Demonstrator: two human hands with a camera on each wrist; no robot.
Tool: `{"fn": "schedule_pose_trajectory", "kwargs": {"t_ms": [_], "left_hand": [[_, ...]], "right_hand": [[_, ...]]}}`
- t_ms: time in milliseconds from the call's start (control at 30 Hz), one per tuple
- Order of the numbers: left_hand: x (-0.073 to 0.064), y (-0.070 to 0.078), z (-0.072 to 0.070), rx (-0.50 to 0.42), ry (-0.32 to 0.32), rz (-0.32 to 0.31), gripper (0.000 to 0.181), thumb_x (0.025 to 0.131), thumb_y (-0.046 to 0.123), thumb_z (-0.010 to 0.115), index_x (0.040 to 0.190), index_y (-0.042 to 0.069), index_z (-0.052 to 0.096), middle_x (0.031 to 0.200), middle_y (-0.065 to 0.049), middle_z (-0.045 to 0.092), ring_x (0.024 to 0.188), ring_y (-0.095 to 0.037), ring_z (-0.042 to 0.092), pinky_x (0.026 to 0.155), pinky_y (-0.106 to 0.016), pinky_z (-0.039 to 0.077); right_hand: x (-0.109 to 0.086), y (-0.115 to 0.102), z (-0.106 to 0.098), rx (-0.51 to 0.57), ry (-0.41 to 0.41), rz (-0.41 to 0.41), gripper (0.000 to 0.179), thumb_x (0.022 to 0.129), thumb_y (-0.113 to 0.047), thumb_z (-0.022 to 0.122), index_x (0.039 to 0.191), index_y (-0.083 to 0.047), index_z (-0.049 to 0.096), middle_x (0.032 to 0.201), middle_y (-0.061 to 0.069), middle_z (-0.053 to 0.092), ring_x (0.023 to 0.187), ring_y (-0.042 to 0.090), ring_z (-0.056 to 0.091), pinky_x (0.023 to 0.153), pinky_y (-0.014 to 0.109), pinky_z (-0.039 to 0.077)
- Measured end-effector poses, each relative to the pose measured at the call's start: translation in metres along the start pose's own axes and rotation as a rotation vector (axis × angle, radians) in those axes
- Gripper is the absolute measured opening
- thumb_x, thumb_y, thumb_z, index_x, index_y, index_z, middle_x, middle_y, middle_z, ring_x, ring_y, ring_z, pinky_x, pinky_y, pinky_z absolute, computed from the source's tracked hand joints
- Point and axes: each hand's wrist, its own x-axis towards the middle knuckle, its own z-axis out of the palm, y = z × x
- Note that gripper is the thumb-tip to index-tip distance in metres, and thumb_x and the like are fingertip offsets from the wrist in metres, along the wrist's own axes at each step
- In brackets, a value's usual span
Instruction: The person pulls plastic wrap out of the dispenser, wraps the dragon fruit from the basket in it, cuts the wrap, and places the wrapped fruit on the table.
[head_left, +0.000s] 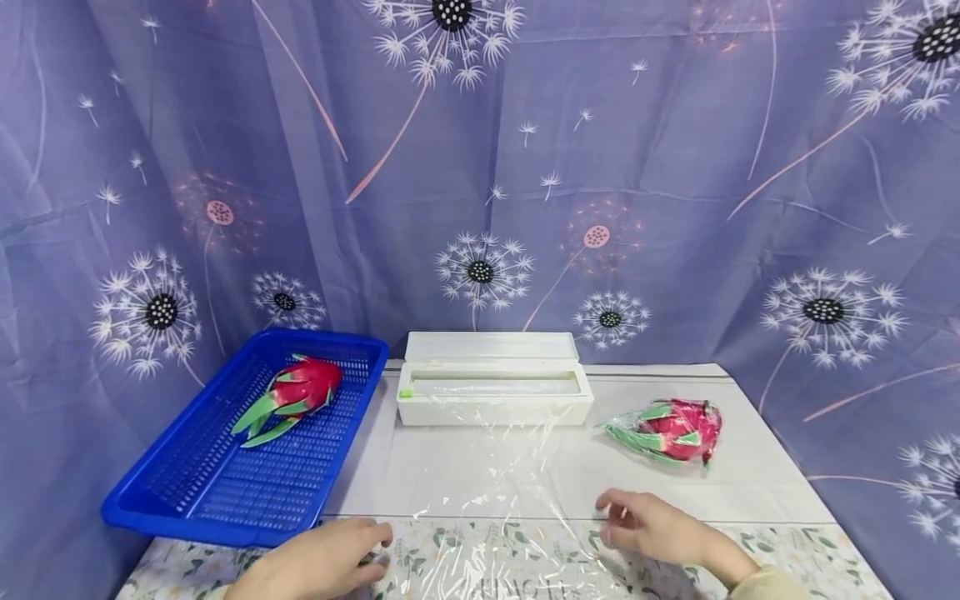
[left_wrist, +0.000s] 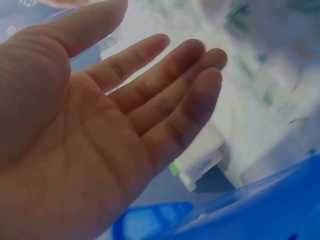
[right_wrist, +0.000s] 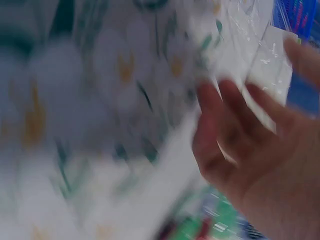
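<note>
A sheet of clear plastic wrap (head_left: 495, 500) runs from the white wrap dispenser (head_left: 495, 410) toward the near side, flat over the table. My left hand (head_left: 318, 560) is left of the sheet, close to the basket's near corner; its palm and relaxed fingers show bare in the left wrist view. To the right of the sheet hovers my right hand (head_left: 660, 527), fingers loosely bent around nothing. Beyond it lies a dragon fruit wrapped in film (head_left: 678, 432). A second, unwrapped dragon fruit (head_left: 303, 392) rests in the blue basket (head_left: 225, 540).
The dispenser's lid (head_left: 491, 345) stands raised at the back. Under everything is a white table surface (head_left: 367, 492) with a floral cloth (head_left: 795, 546) along its near side. A purple dandelion-print curtain (head_left: 525, 167) encloses the back and sides.
</note>
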Motion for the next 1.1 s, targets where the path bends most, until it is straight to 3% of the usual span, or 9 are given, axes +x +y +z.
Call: {"fn": "schedule_pose_trajectory", "kwargs": {"t_ms": [167,267,333,533,700,833,1000,1100], "left_hand": [[-0.001,0.004,-0.024,0.067,0.173,0.121,0.019,0.094,0.029,0.066,0.108,0.016,0.064,0.097,0.009,0.061,0.086,-0.008,0.06,0.073,-0.033,0.052],[-0.002,0.002,-0.042,0.103,0.284,0.152,0.018,0.095,0.027,0.065,0.11,0.016,0.064,0.103,0.007,0.062,0.091,-0.011,0.062,0.077,-0.035,0.053],[-0.002,-0.002,-0.056,0.104,0.326,0.136,0.019,0.096,0.027,0.064,0.111,0.016,0.065,0.106,0.006,0.062,0.095,-0.014,0.062,0.079,-0.036,0.053],[-0.008,-0.025,-0.091,0.058,0.344,0.026,0.03,0.098,0.033,0.061,0.119,0.013,0.063,0.114,0.001,0.062,0.105,-0.022,0.061,0.084,-0.042,0.051],[-0.008,-0.053,-0.112,0.068,0.392,0.0,0.029,0.096,0.027,0.064,0.119,0.008,0.062,0.117,-0.006,0.063,0.11,-0.03,0.059,0.089,-0.048,0.049],[-0.008,-0.078,-0.127,0.08,0.425,-0.008,0.028,0.096,0.023,0.064,0.117,0.005,0.062,0.116,-0.014,0.063,0.109,-0.036,0.059,0.089,-0.053,0.047],[-0.014,-0.108,-0.145,0.065,0.457,-0.095,0.038,0.096,0.026,0.063,0.123,-0.001,0.059,0.12,-0.024,0.06,0.111,-0.043,0.056,0.089,-0.057,0.045],[-0.012,-0.121,-0.155,0.048,0.429,-0.131,0.043,0.097,0.025,0.062,0.127,-0.005,0.056,0.125,-0.028,0.056,0.115,-0.047,0.051,0.092,-0.06,0.043]], "right_hand": [[0.025,0.004,0.009,0.251,0.25,0.293,0.049,0.097,-0.026,0.062,0.129,0.009,0.051,0.091,0.008,0.061,0.073,0.019,0.059,0.054,0.028,0.048],[0.04,0.003,0.016,0.346,0.369,0.39,0.051,0.097,-0.028,0.062,0.13,0.01,0.051,0.091,0.01,0.063,0.069,0.022,0.059,0.05,0.028,0.046],[0.05,0.004,0.019,0.361,0.411,0.413,0.051,0.096,-0.029,0.063,0.129,0.009,0.053,0.09,0.008,0.064,0.066,0.021,0.058,0.048,0.027,0.044],[0.075,0.006,0.027,0.285,0.443,0.402,0.041,0.094,-0.028,0.066,0.12,0.003,0.063,0.083,0.005,0.065,0.059,0.017,0.055,0.051,0.028,0.043],[0.087,0.01,0.033,0.195,0.43,0.334,0.024,0.093,-0.022,0.067,0.105,-0.001,0.07,0.077,0.001,0.066,0.062,0.013,0.055,0.053,0.026,0.046],[0.091,0.014,0.039,0.115,0.432,0.298,0.01,0.093,-0.013,0.066,0.093,-0.007,0.073,0.072,-0.004,0.063,0.061,0.011,0.05,0.05,0.023,0.041],[0.094,0.015,0.041,0.054,0.43,0.272,0.012,0.093,-0.011,0.064,0.084,-0.012,0.073,0.068,-0.007,0.059,0.059,0.01,0.047,0.05,0.023,0.036],[0.093,0.013,0.041,0.053,0.427,0.275,0.013,0.093,-0.011,0.063,0.082,-0.012,0.071,0.068,-0.006,0.058,0.059,0.01,0.046,0.05,0.023,0.036]]}}
